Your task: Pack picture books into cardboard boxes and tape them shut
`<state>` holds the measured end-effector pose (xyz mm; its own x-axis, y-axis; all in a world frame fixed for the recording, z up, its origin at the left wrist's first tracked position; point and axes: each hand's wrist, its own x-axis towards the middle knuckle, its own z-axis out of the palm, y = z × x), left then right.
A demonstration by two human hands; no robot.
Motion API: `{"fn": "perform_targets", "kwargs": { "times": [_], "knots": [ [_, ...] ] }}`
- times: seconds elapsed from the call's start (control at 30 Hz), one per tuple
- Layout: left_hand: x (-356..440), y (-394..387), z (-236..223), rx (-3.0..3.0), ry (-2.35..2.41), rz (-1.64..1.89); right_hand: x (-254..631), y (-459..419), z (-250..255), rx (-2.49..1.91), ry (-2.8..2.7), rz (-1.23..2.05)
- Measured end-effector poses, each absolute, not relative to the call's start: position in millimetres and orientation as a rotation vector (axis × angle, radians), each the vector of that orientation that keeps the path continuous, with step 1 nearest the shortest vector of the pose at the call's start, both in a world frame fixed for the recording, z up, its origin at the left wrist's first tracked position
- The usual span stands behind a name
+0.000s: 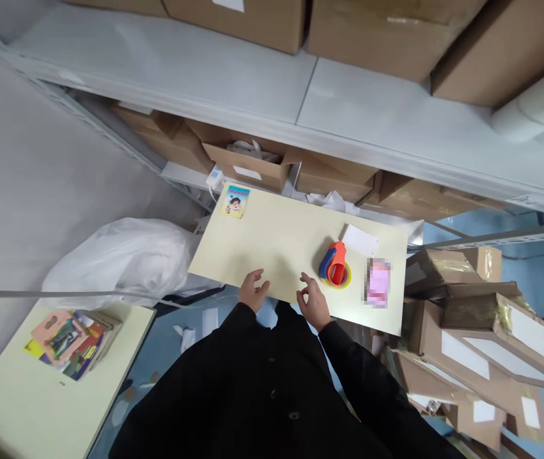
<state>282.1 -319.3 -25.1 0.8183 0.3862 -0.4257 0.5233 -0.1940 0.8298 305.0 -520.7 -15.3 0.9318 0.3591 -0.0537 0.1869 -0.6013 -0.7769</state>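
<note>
Head view: both hands are hovering at the near edge of the pale worktop (281, 223), the left hand (253, 291) and the right hand (314, 302) holding nothing, fingers loosely curled and parted. An orange-and-blue tape dispenser (336, 260) is lying near the right hand, white paper (360, 240) is resting beyond it, and a colourful booklet (235, 201) is lying at the far left corner.
</note>
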Motion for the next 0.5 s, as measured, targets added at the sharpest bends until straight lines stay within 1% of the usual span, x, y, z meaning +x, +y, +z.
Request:
{"fn": "perform_targets", "kwargs": {
  "times": [0.23,0.5],
  "knots": [
    [214,-257,-2,1.688,0.717,0.029,276,-460,4,-2.345,-0.628,0.337],
    [113,-180,8,1.563,0.804,0.223,244,-371,28,-2.456,-1.129,0.583]
  ]
}}
